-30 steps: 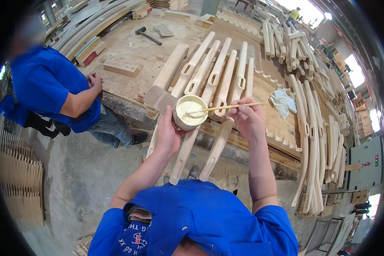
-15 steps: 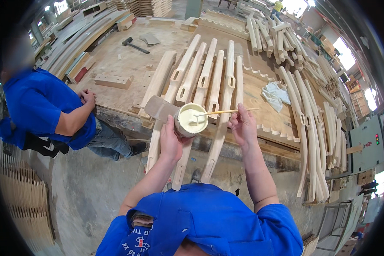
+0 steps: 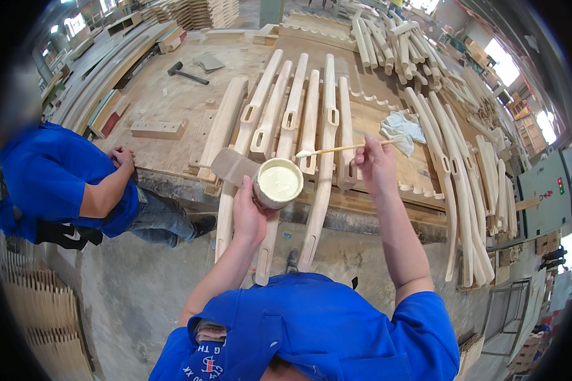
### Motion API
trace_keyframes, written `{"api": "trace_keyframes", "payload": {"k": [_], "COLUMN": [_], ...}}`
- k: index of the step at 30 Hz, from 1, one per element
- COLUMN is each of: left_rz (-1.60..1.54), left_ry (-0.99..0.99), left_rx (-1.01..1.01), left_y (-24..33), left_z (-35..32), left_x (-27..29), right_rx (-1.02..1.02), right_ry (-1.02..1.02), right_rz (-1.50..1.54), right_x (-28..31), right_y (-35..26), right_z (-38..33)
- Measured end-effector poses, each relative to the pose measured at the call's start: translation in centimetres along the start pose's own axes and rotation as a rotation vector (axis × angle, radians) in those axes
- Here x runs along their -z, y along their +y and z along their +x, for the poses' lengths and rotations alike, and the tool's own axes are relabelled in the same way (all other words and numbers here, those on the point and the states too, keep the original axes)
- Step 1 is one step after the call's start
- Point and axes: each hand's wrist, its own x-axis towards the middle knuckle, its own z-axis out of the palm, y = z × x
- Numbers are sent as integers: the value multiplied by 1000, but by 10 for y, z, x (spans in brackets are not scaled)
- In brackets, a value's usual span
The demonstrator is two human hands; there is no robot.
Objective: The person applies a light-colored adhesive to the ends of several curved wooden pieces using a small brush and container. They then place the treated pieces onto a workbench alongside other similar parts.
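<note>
At the centre of the frame, the left hand point(image 3: 249, 219) is wrapped around a round, light-rimmed cup of smooth pale-cream paste point(image 3: 279, 183), its mouth facing up toward the view. A flat, brown, rounded-cornered rectangular piece point(image 3: 235, 166) juts out to the left beside the cup; how it is held is hidden. Right of centre, the right hand point(image 3: 376, 168) pinches a thin, straight, light-brown stick point(image 3: 340, 148) between thumb and fingers. The stick points left, and its tip, coated with a pale blob, sits just beyond the cup's upper right rim, apart from the paste. Behind and below the hands, long pale wooden bars with oval slots point(image 3: 320, 203) lie side by side on a broad plywood-topped desk point(image 3: 171, 105), some jutting past its near edge toward the lower centre. In the upper left of the desk are a black-headed hammer point(image 3: 189, 75), a grey flat sheet point(image 3: 208, 61) and, lower down, a pale rectangular wooden block with small holes point(image 3: 159, 130). A crumpled white cloth point(image 3: 403, 130) lies right of the right hand, near long curved wooden pieces point(image 3: 467, 209). At the left edge stands a co-worker in a blue shirt point(image 3: 70, 171), hands together by the desk.
</note>
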Motion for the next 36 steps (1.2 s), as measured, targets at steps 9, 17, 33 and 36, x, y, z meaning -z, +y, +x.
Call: {"api": "trace_keyframes", "payload": {"k": [9, 17, 33, 36], "left_rz": [-30, -34, 10, -1], "left_ry": [-11, 20, 17, 27], "left_rx": [34, 44, 31, 13], "left_y": [6, 2, 3, 1], "left_z": [-12, -12, -16, -15], "left_x": [4, 3, -3, -1], "right_rx": [333, 592, 671, 559], "right_ry": [-208, -454, -579, -625], "right_rz": [-695, -1092, -1110, -1109], "right_x": [-23, -49, -58, -57], "right_y": [-31, -18, -24, -27], "right_z": [15, 21, 41, 40]}}
